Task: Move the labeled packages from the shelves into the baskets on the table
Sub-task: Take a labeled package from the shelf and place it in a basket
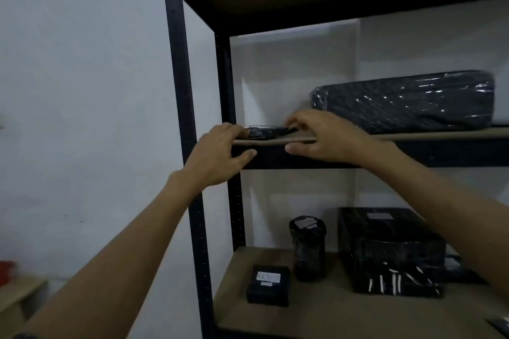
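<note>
A flat black wrapped package (264, 131) lies at the left front of the upper shelf board (413, 136). My left hand (217, 157) grips its left end, thumb under the shelf edge. My right hand (325, 136) holds its right end, fingers curled over the top and thumb below the board. A long black wrapped package (405, 100) lies further right on the same shelf. On the lower shelf (316, 316) sit a small black box with a white label (268, 285), a black cylinder with a label (308, 248) and a large black labeled package (391, 253).
The black metal rack upright (181, 91) stands just left of my left hand. A white wall (82, 91) fills the left side. A wooden surface with a red object (7, 268) shows at the bottom left. Another dark item (500, 325) peeks in at the bottom right.
</note>
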